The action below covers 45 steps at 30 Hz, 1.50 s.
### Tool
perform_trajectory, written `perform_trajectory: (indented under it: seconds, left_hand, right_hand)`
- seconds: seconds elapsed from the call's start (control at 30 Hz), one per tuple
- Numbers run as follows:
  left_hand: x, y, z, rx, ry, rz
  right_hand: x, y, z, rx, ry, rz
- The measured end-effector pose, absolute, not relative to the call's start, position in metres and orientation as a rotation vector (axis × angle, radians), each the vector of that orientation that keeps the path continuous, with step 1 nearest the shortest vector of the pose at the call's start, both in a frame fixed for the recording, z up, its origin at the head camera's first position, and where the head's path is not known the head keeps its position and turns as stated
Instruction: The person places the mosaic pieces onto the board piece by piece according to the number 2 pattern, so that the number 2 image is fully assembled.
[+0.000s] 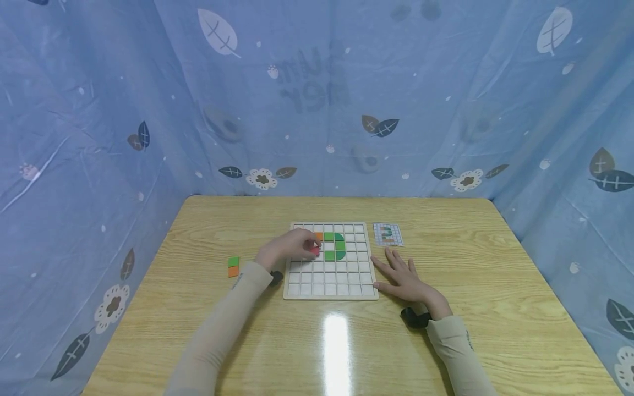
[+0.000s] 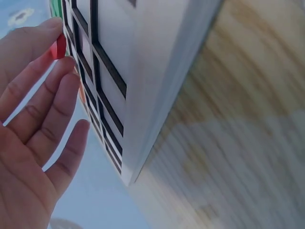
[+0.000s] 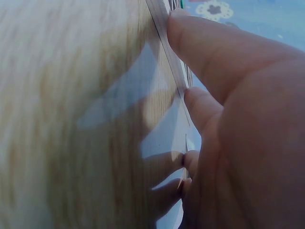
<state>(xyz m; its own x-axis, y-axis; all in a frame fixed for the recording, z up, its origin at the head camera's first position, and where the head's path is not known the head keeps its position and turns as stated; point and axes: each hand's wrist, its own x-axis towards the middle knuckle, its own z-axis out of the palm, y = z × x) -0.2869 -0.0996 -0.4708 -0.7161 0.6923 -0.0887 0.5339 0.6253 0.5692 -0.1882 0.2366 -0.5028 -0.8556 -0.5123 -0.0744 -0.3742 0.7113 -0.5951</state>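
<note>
My left hand [image 1: 291, 245] pinches a small red tile [image 1: 315, 251] between thumb and fingertips over the left part of a white grid board [image 1: 331, 279]. In the left wrist view the red tile [image 2: 59, 46] shows edge-on, close to the grid. Green squares, dark green rounded pieces [image 1: 340, 256] and an orange tile [image 1: 319, 236] form a curved shape on the board. My right hand [image 1: 403, 279] lies with fingers spread at the board's right edge; in the right wrist view its thumb [image 3: 209, 52] touches the frame.
A loose green tile [image 1: 233, 262] and an orange tile [image 1: 233, 271] lie together left of the board. Right of it is a small pattern card [image 1: 388, 234] with a figure on a grid. A blue leaf-print curtain [image 1: 317, 99] surrounds the wooden table [image 1: 446, 231].
</note>
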Motion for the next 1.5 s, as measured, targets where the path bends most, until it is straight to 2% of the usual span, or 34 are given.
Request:
perform_trajectory:
  seconds: [1.5]
  left_hand:
    - [-0.288, -0.105, -0.478, 1.027, 2.482, 0.822]
  right_hand:
    - [-0.188, 0.236, -0.5, -0.68, 2.659, -0.857]
